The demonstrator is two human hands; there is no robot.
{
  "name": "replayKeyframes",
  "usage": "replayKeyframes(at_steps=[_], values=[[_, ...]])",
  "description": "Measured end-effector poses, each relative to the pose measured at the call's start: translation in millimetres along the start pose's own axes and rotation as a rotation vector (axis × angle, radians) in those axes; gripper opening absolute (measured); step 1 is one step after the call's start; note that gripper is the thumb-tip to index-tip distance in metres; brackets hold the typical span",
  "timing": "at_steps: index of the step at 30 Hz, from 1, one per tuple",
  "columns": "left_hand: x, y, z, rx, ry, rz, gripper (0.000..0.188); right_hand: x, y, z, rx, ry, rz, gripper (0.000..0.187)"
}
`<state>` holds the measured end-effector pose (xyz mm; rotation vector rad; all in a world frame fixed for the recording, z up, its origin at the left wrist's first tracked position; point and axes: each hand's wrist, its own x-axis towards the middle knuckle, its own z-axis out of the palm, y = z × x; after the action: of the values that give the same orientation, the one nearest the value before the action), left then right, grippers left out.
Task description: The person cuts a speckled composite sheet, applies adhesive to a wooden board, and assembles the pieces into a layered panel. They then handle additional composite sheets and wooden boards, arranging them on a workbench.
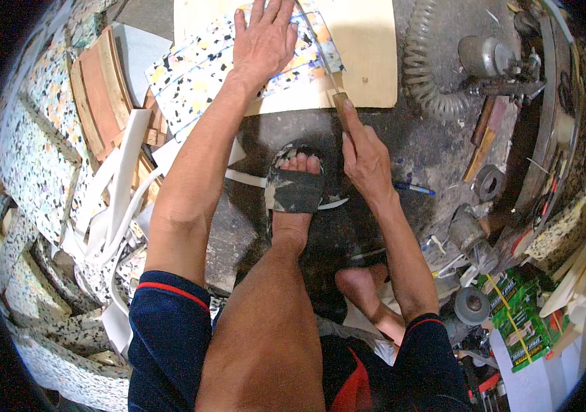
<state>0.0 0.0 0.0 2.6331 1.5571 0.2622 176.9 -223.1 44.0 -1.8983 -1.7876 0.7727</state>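
Observation:
My left hand (265,41) lies flat on a multicolour speckled foam sheet (200,86), fingers stretched forward. Blue lines are drawn across the foam. In my right hand (365,158) is the wooden handle of a long, thin-bladed knife (340,103), with the index finger laid along it. Its narrow blade runs forward over the right part of the foam, and the tip is near the top edge of the picture. Whether the blade has cut through there, I cannot tell. Under the foam is a pale yellow board (368,62).
A sandalled foot (296,189) stands on the dark floor between my arms. Foam blocks (35,158), curved wooden pieces (100,89) and white strips (125,154) crowd the left. To the right are a coiled hose (418,62), a spray gun (489,58), a pen (414,188) and green packets (523,323).

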Motion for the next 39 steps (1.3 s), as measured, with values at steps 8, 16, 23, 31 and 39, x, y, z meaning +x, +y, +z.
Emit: replayKeyframes(at_steps=[8, 16, 23, 31, 39], values=[[-0.6, 2.9, -1.5, -0.043, -0.016, -0.036, 0.058, -0.1, 4.8, 3.6, 0.01, 0.081, -0.056, 0.069], [0.2, 2.7, -1.6, -0.029, -0.03, -0.034, 0.058, -2.0, 3.9, 2.3, 0.017, 0.026, 0.003, 0.068], [-0.1, 2.9, -2.0, -0.028, -0.014, -0.026, 0.059, -1.7, 2.7, 0.4, 0.022, -0.011, 0.031, 0.067], [0.6, 3.6, -2.1, -0.012, -0.01, -0.024, 0.059, -1.1, 3.2, 0.8, 0.034, 0.017, -0.017, 0.067], [1.2, 2.8, -1.3, -0.015, -0.006, -0.026, 0.059, 1.0, 5.8, 3.6, 0.021, 0.057, -0.068, 0.068]])
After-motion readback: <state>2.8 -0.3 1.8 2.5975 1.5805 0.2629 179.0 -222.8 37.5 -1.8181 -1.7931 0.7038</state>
